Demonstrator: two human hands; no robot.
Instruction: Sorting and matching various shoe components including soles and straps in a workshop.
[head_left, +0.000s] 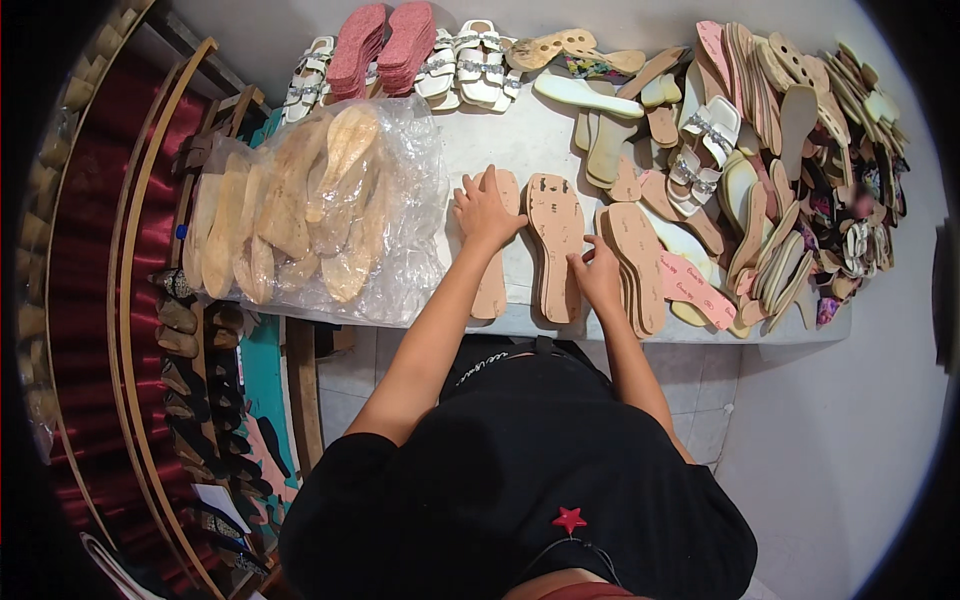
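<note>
Three sets of tan shoe insoles lie side by side on the white table in front of me. My left hand (487, 212) rests with spread fingers on the upper part of the left insole (490, 290); its thumb reaches toward the middle stack. The middle insole stack (555, 245) has dark marks and small cutouts at its top end. My right hand (598, 272) is at the right edge of that stack, thumb toward it and fingers apart, partly over the gap. Beside that hand stands the right insole stack (637, 265), several layers thick. Neither hand grips anything that I can see.
To the left lies a clear plastic bag (415, 200) of wooden shoe lasts (345, 160). White sandals (480, 65) and stacked red soles (405, 50) line the back. A heap of loose soles (745, 190) covers the right side. A shoe rack (200, 400) stands at lower left.
</note>
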